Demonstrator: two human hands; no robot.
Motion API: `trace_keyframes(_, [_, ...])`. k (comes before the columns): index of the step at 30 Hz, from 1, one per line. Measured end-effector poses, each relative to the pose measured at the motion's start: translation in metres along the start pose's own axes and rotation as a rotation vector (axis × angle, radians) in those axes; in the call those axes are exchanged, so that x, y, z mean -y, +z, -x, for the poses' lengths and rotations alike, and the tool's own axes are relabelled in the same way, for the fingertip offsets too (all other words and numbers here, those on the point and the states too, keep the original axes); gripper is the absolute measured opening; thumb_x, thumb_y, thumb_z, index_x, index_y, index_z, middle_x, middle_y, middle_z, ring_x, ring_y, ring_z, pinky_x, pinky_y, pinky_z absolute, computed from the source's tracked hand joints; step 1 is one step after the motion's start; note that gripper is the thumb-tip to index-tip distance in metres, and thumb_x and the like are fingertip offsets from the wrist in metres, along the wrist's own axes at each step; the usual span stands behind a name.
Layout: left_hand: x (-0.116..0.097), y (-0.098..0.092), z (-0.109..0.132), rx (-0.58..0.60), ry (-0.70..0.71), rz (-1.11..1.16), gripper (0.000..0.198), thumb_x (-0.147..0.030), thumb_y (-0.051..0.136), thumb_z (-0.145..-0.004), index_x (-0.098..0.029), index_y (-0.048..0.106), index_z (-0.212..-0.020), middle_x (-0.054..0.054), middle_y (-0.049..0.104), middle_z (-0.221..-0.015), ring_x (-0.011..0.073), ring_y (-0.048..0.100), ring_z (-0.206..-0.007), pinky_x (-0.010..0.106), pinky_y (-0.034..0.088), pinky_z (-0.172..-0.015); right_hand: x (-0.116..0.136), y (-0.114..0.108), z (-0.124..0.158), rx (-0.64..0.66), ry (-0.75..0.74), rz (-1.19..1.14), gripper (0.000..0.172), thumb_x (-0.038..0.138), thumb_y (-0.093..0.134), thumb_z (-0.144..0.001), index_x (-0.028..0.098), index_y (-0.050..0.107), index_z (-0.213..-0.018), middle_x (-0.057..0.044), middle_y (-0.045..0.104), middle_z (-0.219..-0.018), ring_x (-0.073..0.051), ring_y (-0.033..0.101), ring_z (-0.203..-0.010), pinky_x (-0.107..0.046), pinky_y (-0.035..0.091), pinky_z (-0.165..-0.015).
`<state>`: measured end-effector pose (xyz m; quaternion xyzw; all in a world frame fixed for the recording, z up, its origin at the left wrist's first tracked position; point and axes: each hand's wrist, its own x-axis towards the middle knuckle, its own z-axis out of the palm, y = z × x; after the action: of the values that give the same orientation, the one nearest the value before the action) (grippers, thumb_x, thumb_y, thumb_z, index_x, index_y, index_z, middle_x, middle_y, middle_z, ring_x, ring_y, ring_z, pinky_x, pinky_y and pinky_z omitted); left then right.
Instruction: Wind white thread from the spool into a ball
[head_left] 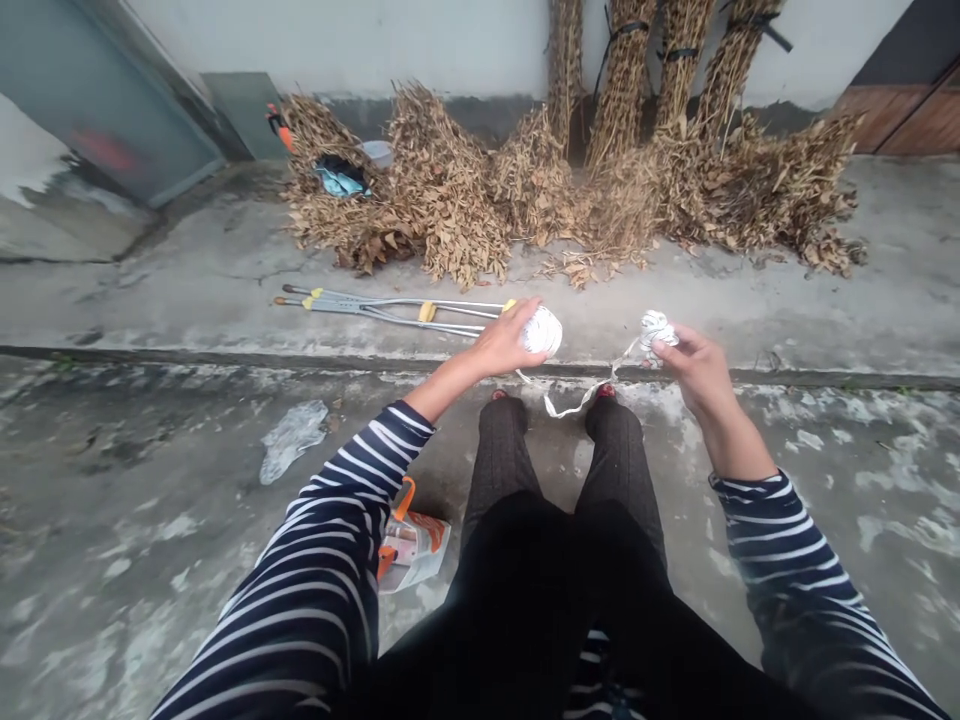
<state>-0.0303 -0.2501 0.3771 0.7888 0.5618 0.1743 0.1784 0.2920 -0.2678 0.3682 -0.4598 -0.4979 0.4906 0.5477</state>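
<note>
- The left hand (pixel 504 342) is held out forward and turned to the right; by its curved fingers a round white ball (pixel 544 333) is gripped from the left side.
- The right hand (pixel 697 368) is raised at the right, its fingers pointed to the left; a smaller white bundle (pixel 657 328) is pinched between thumb and fingers.
- Both forearms are stretched to the far side, and the hands are kept well apart, at the two sides of the legs (pixel 501 460).
- Between the hands a white strand (pixel 571 412) is hung in a loose curve.
- Beyond the left hand, crutches (pixel 390 308) are laid on the concrete ledge (pixel 217 290).
</note>
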Motion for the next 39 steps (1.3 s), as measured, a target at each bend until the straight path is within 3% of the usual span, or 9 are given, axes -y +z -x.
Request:
trace_keyframes(4, [-0.005,-0.004,0.014,-0.032,0.064,-0.018,0.1,-0.044,0.076,-0.076,-0.018,0.033,-0.162,0.014,0.042,-0.166,0.0318,0.042,-0.153,0.04,0.036,-0.127,0.0,0.001,0.003,0.074,0.095,-0.132,0.049,0.049,0.096,-0.059,0.024,0.077,-0.097,-0.004,0.076,-0.095,-0.023,0.073,-0.089,-0.037,0.065,-0.075])
trace_keyframes(8, [-0.006,-0.006,0.023,-0.033,0.08,-0.023,0.1,-0.047,0.076,-0.076,-0.02,0.034,-0.162,0.015,0.041,-0.167,0.0326,0.042,-0.154,0.043,0.036,-0.127,-0.008,-0.01,-0.005,0.084,0.142,-0.192,0.042,0.054,0.085,-0.072,0.024,0.071,-0.098,-0.008,0.076,-0.102,-0.026,0.073,-0.102,-0.038,0.065,-0.08])
trace_keyframes(13, [-0.006,-0.011,0.028,-0.054,0.061,-0.03,0.101,-0.048,0.077,-0.075,-0.021,0.035,-0.163,0.015,0.042,-0.167,0.0331,0.042,-0.154,0.044,0.035,-0.128,-0.028,-0.019,-0.018,-0.069,0.149,-0.305,0.028,0.049,0.079,-0.082,0.025,0.067,-0.092,-0.006,0.076,-0.097,-0.023,0.073,-0.105,-0.034,0.066,-0.083])
trace_keyframes(18, [-0.012,-0.026,0.023,-0.092,0.08,-0.021,0.1,-0.046,0.077,-0.077,-0.02,0.034,-0.163,0.014,0.042,-0.166,0.0333,0.041,-0.154,0.046,0.035,-0.128,-0.045,-0.012,-0.023,-0.32,0.421,-0.535,0.015,0.024,0.077,-0.089,0.022,0.065,-0.082,0.0,0.071,-0.077,-0.012,0.073,-0.077,-0.021,0.064,-0.071])
trace_keyframes(22, [-0.016,-0.035,0.023,-0.092,0.087,-0.034,0.099,-0.045,0.075,-0.079,-0.02,0.032,-0.163,0.016,0.039,-0.168,0.0352,0.039,-0.155,0.049,0.034,-0.128,-0.047,-0.017,-0.022,-0.363,0.52,-0.556,0.015,0.018,0.078,-0.089,0.02,0.066,-0.08,0.001,0.071,-0.072,-0.011,0.07,-0.068,-0.017,0.06,-0.06])
trace_keyframes(27, [-0.027,-0.035,0.03,-0.044,0.115,-0.056,0.101,-0.043,0.075,-0.078,-0.019,0.029,-0.165,0.016,0.036,-0.17,0.0364,0.035,-0.157,0.051,0.031,-0.13,-0.036,-0.02,-0.008,-0.16,0.438,-0.484,0.018,0.013,0.086,-0.074,0.019,0.072,-0.084,-0.001,0.075,-0.076,-0.014,0.071,-0.07,-0.025,0.063,-0.064])
trace_keyframes(33, [-0.048,-0.037,0.033,-0.052,0.221,-0.098,0.101,-0.04,0.075,-0.079,-0.023,0.025,-0.166,0.015,0.036,-0.17,0.0364,0.033,-0.158,0.055,0.031,-0.129,-0.017,-0.007,0.016,0.086,0.329,-0.409,0.033,0.021,0.094,-0.06,0.02,0.078,-0.088,0.0,0.077,-0.085,-0.015,0.071,-0.076,-0.027,0.063,-0.07])
trace_keyframes(39, [-0.068,-0.033,0.029,0.005,0.277,-0.145,0.102,-0.041,0.074,-0.082,-0.023,0.022,-0.167,0.016,0.03,-0.172,0.0406,0.027,-0.159,0.058,0.029,-0.129,-0.026,0.014,0.033,0.234,0.405,-0.396,0.04,0.018,0.092,-0.057,0.022,0.079,-0.095,0.0,0.076,-0.084,-0.015,0.068,-0.073,-0.03,0.063,-0.071])
